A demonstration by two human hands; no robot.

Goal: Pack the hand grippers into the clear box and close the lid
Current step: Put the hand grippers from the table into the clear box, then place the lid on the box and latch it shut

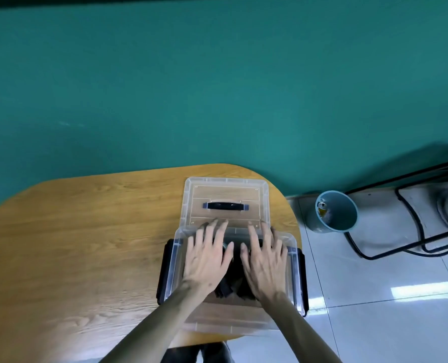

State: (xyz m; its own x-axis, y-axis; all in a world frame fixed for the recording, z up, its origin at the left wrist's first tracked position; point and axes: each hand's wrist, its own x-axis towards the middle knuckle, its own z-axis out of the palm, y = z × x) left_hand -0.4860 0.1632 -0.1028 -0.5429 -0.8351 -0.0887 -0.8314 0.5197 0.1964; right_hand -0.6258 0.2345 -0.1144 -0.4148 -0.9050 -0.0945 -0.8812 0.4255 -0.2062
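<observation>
Now both hands are down inside the clear box (233, 320), which sits at the near right end of the wooden bench (86, 231), its black side latches (162, 271) hanging open at the left and right walls. The left hand (207, 260) and the right hand (263, 263) lie palm down, side by side, fingers spread and fairly straight, over the dark hand grippers (230, 286) in the middle of the box; whether the palms are pressing on them or only hovering just above cannot be told. The lid (225, 189), clear with a black carry handle (225, 206), lies flat on the bench just beyond the far wall of the box, and the fingertips reach to about its near edge. Judging by this, the packing is nearly done and the step in hand is settling the grippers low enough for the lid to seat. That calls for flattening them below the rim with none poking up, then drawing the lid toward the person, squaring its corners on the rim, and pressing evenly before swinging up both latches. A blue bin (335, 213) stands on the tiled floor to the right.
</observation>
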